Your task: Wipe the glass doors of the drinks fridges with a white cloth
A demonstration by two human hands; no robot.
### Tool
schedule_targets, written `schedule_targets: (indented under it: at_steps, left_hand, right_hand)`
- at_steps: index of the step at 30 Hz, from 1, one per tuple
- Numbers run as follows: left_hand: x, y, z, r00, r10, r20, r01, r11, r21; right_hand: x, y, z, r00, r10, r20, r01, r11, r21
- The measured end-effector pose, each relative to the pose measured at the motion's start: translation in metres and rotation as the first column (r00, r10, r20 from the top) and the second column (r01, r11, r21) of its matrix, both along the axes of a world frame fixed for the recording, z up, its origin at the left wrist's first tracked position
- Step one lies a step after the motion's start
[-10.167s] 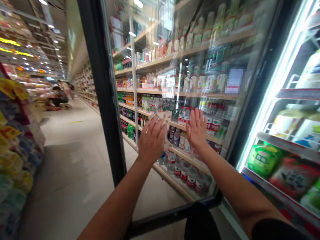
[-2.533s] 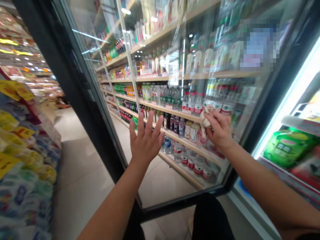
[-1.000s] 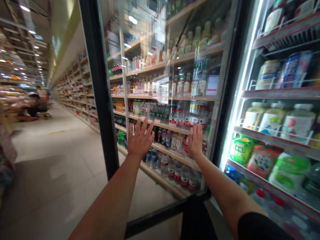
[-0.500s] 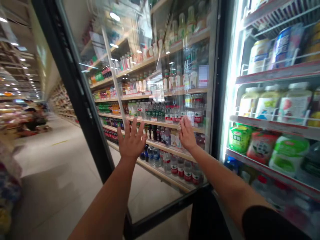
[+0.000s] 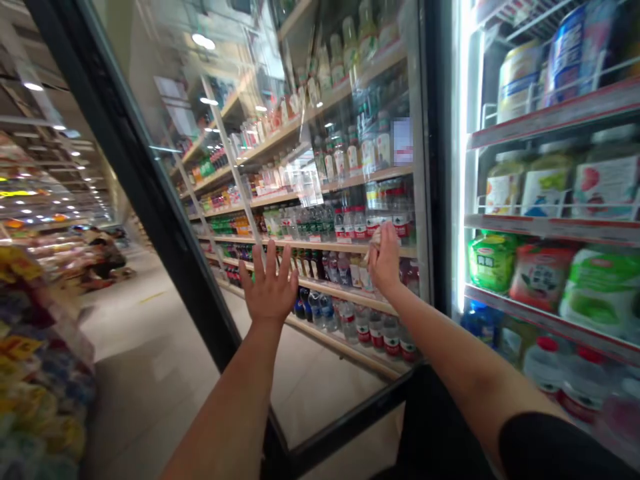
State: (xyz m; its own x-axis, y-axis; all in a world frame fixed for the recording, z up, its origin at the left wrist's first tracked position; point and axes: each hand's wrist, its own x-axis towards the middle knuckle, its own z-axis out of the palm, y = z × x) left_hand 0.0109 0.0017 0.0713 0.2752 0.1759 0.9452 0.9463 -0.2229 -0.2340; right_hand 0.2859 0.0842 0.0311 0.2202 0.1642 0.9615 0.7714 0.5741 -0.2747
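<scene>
A glass door with a black frame [image 5: 155, 200] stands swung open in front of me. My left hand [image 5: 270, 287] lies flat against the glass with its fingers spread, holding nothing. To its right, my right hand [image 5: 387, 267] is closed on a crumpled pale cloth [image 5: 373, 248] pressed to the pane. Most of the cloth is hidden behind the fingers. Shelves of bottles [image 5: 360, 223] show in the glass around both hands. A small pale label [image 5: 403, 141] sits on the pane above my right hand.
On the right, the lit cooler holds a shelf [image 5: 560, 227] of juice bottles, green and red packages [image 5: 493, 260] and red-capped bottles [image 5: 545, 363]. At left are a tiled floor [image 5: 135, 347], a goods display [image 5: 40, 373] and a person low down [image 5: 107, 253] farther off.
My right hand has moved slightly right and up over the glass with the cloth, now turned more edge-on. My left hand stays flat and spread. The camera view has shifted somewhat.
</scene>
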Motion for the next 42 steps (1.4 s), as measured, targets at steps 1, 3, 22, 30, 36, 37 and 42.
schedule_targets:
  at_steps: [1, 3, 22, 30, 36, 37, 42]
  left_hand:
    - [0.000, -0.001, 0.000, 1.000, 0.001, -0.003, -0.001, 1.000, 0.000]
    - [0.000, -0.001, 0.000, 1.000, 0.015, -0.015, -0.014, 1.000, 0.016]
    - [-0.003, 0.006, -0.003, 0.998, 0.067, -0.014, -0.067, 0.997, 0.028]
    - [-0.005, 0.008, -0.003, 0.999, 0.053, 0.000, -0.053, 0.999, 0.006]
    - [-0.006, 0.012, -0.004, 0.999, 0.040, 0.017, -0.040, 0.999, 0.001]
    - [-0.006, 0.012, -0.004, 0.999, 0.046, 0.012, -0.046, 0.999, 0.016]
    - [-0.006, 0.012, -0.004, 0.999, 0.043, 0.020, -0.044, 0.999, 0.025]
  right_hand:
    - [-0.001, 0.000, 0.001, 0.995, -0.025, -0.101, 0.025, 1.000, 0.003]
    - [-0.008, -0.002, 0.002, 0.996, -0.021, -0.085, 0.023, 1.000, 0.018]
    - [-0.043, -0.009, 0.025, 0.996, -0.042, 0.083, 0.033, 0.994, 0.100]
    - [-0.046, -0.009, 0.039, 0.870, 0.019, 0.493, -0.092, 0.988, 0.125]
    - [-0.062, -0.006, 0.065, 0.984, -0.030, 0.178, 0.005, 0.991, 0.137]
    - [-0.067, -0.008, 0.068, 0.954, -0.021, 0.298, -0.027, 0.988, 0.155]
    - [-0.076, -0.013, 0.094, 0.825, 0.015, 0.565, -0.114, 0.983, 0.141]
